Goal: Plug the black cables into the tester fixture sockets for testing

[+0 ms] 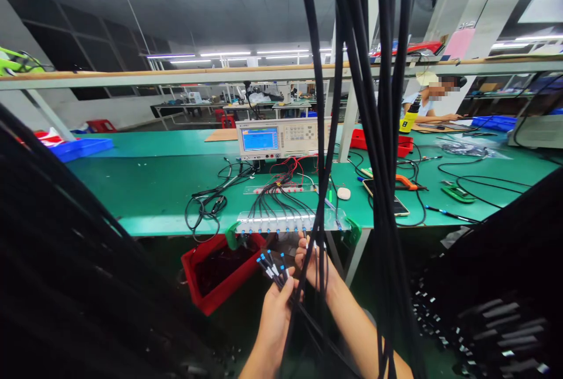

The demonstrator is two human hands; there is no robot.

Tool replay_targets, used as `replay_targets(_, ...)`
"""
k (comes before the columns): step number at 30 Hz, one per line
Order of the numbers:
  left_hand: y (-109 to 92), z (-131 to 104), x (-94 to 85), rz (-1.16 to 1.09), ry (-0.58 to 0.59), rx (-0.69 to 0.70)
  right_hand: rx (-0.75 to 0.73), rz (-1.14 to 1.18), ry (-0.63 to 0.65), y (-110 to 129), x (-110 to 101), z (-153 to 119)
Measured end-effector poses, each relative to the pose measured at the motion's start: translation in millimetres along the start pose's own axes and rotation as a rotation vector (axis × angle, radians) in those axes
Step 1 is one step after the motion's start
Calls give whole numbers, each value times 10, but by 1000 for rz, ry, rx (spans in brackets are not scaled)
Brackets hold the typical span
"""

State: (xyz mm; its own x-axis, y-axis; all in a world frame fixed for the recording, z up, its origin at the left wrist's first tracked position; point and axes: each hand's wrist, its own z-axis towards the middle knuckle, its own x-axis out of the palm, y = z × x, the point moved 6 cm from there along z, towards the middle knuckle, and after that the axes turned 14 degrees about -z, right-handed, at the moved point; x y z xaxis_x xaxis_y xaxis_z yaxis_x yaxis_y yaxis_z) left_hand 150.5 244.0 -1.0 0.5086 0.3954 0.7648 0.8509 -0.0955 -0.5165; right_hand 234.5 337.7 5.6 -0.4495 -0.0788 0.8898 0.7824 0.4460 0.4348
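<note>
A bunch of black cables with blue-tipped ends and white labels (273,268) is gripped in my left hand (280,300), its tips fanned up and to the left. My right hand (313,264) is raised to the table's front edge, its fingers pinched on a black cable (315,261) just below the clear connector strip (269,224). Blue connectors line that strip's front edge, and thin black leads run back from it. Whether the pinched cable sits in a connector cannot be made out. Hanging black cables (367,91) partly cover my right hand and forearm.
A bench meter with a blue display (260,138) stands behind the strip on the green table (153,191). Green clamps (231,236) hold the strip's ends. Below is a red bin (206,285). Dark cable masses (53,261) flank both sides. A person (424,103) sits back right.
</note>
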Motion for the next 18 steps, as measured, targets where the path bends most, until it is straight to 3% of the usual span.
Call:
replay_targets(5, -51, 8, 1, 73, -3, 41, 61, -372, -83, -81, -180, -65)
replay_targets(10, -72, 32, 40, 149, 42, 37, 142, -732, 117, -272, -196, -164)
replay_targets(15, -114, -2, 73, 183, 65, 35, 75, -856, 134, -227, -92, -181)
replay_targets(18, -124, -2, 60, 188, 34, 35, 81, -854, 51, -202, -81, -126)
